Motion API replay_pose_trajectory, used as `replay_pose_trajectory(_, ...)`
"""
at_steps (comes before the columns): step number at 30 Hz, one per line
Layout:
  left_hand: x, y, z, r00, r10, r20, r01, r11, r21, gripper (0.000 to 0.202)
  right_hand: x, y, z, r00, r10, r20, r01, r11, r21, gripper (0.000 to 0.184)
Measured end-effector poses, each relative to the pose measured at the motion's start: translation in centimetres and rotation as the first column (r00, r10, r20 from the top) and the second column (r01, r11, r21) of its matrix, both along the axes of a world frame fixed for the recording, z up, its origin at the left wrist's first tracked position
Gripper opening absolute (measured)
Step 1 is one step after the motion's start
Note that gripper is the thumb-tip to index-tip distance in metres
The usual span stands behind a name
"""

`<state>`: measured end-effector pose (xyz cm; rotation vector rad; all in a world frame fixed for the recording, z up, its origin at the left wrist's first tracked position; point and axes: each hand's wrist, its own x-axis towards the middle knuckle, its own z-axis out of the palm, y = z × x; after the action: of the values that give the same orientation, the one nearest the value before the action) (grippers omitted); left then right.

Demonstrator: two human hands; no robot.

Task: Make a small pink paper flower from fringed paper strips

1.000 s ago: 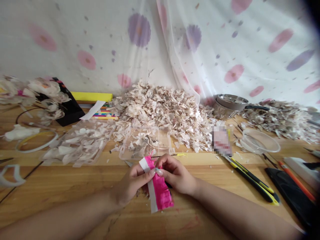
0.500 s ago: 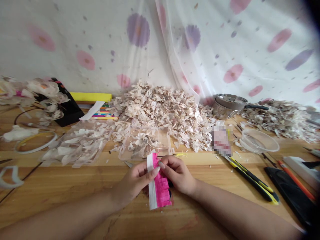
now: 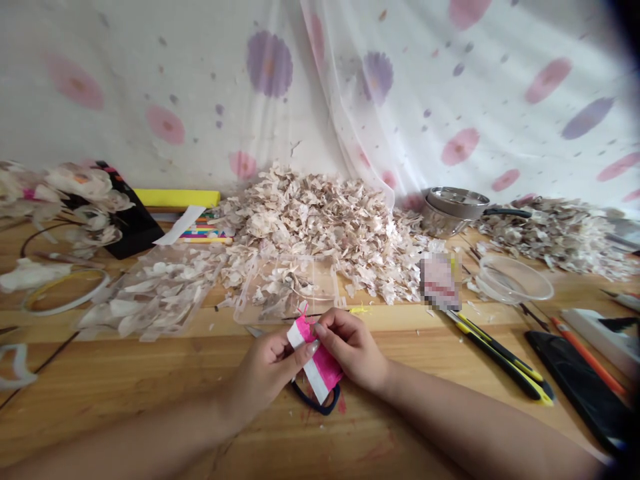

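Thumb and fingers of the left hand (image 3: 265, 367) and of the right hand (image 3: 355, 347) pinch a pink paper strip (image 3: 323, 363) with a white border, held low over a dark scissor handle (image 3: 315, 405) on the wooden table (image 3: 150, 373). Just beyond sit a clear plastic box (image 3: 300, 293) and a heap of pale flakes (image 3: 325, 213). A yellow knife (image 3: 500, 353) lies to the right.

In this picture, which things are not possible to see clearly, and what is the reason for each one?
Head view:
Dark loop under the pink paper strip: the strip, left hand and right hand cover the rest.
Small object beside the yellow-black knife: blurred into squares.
Black flat object: lost in the dark lower right corner.
White curved piece: cut by the left edge.
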<state>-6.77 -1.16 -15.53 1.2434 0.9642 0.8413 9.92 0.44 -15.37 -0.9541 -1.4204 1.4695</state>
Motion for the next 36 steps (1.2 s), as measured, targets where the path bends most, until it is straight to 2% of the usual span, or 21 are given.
replay_pose_trajectory(5, 0.0, 0.0, -0.1, 0.996, 0.064, -0.054, -0.062, 0.997, 0.036, 0.032, 0.1, -0.1, -0.3, 1.000, -0.003, 0.010, 0.003, 1.000, 0.002, 0.041)
replay_pose_trajectory(10, -0.1, 0.1, -0.2, 0.994, 0.101, -0.029, -0.099, 0.993, 0.067, 0.031, 0.0, 0.0, -0.4, 1.000, -0.010, -0.012, 0.010, 1.000, -0.024, 0.044)
replay_pose_trajectory(16, -0.1, 0.1, -0.3, 0.994, 0.107, 0.019, -0.108, 0.994, 0.037, 0.032, 0.0, -0.2, -0.5, 0.999, 0.031, -0.043, -0.036, 0.993, -0.109, 0.050)
replay_pose_trajectory(24, 0.1, 0.2, 0.7, 0.993, 0.119, 0.009, -0.119, 0.993, 0.019, 0.027, 0.0, -0.1, -0.2, 1.000, -0.021, -0.022, 0.019, 0.998, -0.052, 0.048)
replay_pose_trajectory(31, 0.0, 0.2, 0.4, 0.994, 0.110, 0.001, -0.110, 0.994, -0.005, 0.032, -0.1, -0.1, -0.5, 0.999, -0.039, -0.025, 0.038, 0.998, -0.041, 0.045)
replay_pose_trajectory(36, 0.0, 0.1, 0.5, 0.990, 0.138, 0.008, -0.138, 0.990, -0.034, 0.037, -0.1, 0.1, -0.5, 0.998, -0.002, -0.064, -0.006, 0.992, -0.123, 0.049)
